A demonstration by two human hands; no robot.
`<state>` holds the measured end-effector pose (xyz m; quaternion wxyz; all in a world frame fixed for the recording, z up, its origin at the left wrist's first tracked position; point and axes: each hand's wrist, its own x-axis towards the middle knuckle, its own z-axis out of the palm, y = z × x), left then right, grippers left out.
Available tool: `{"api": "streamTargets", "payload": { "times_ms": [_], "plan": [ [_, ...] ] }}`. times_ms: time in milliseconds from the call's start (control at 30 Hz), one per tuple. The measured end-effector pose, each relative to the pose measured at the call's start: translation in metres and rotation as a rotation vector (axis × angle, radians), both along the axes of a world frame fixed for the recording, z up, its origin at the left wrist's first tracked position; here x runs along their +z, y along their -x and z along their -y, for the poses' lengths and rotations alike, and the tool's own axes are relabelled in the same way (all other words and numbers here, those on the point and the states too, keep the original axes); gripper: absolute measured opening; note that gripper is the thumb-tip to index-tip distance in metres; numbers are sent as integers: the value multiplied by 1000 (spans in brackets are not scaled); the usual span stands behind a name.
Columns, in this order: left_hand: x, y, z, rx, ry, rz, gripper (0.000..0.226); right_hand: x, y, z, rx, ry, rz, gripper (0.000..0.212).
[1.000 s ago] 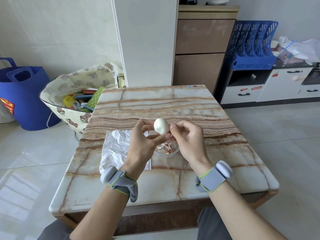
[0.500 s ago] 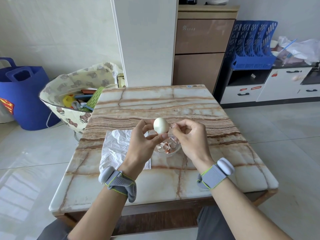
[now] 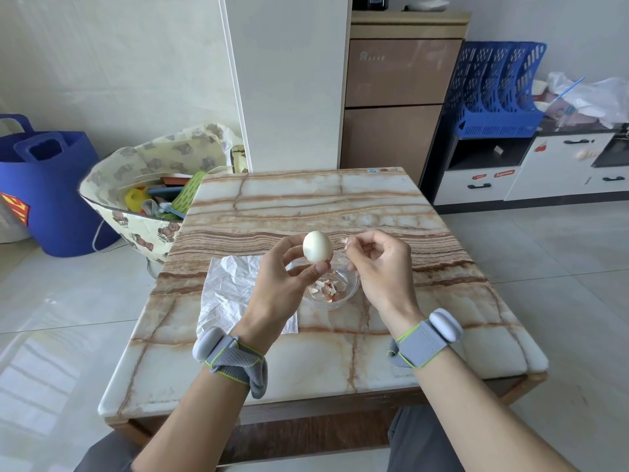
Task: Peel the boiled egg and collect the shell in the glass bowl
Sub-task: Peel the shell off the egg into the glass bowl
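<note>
Currently left hand (image 3: 282, 284) has the egg (image 3: 317, 247) upright, blunt end down. Thumb is curled under its lower end and fingers are wrapped behind it. What I can see of the egg is white and smooth. I can't tell if any shell is left on the far side.

Right hand (image 3: 381, 267) sits at 3 o'clock of the egg, just beside it, not touching. Thumb and index are pinched on a small shell flake (image 3: 348, 243). The other fingers are curled into the palm.

Both hands are raised over the glass bowl (image 3: 355, 284). The egg is above its 11 o'clock rim and the pinched flake above its 1 o'clock rim. The bowl stands on the marble table (image 3: 306, 206), a bit toward 6 o'clock from the table's centre. Broken shell pieces (image 3: 325, 289), brown and white, lie in its bottom.

A crinkled white sheet (image 3: 228, 287) lies flat on the table at 9 o'clock of the bowl, partly under my left hand and wrist.

Each wrist carries a grey wristband: left (image 3: 235, 357), right (image 3: 425, 338).

Off the table, a teddy-print bag (image 3: 143, 229) stands on the floor at the 10 o'clock corner. A blue bag (image 3: 51, 185) is just past it at 9 o'clock. A blue file rack (image 3: 493, 90) sits at 2 o'clock on a low cabinet.
</note>
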<state>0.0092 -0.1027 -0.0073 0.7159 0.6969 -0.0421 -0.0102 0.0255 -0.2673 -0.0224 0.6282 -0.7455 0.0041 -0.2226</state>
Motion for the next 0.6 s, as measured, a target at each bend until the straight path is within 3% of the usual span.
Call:
{"api": "streamTargets", "payload": {
  "times_ms": [600],
  "plan": [
    [-8, -10, -6, -34, 157, -1, 39, -14, 0, 4, 95, -30, -61, 19]
  ]
}}
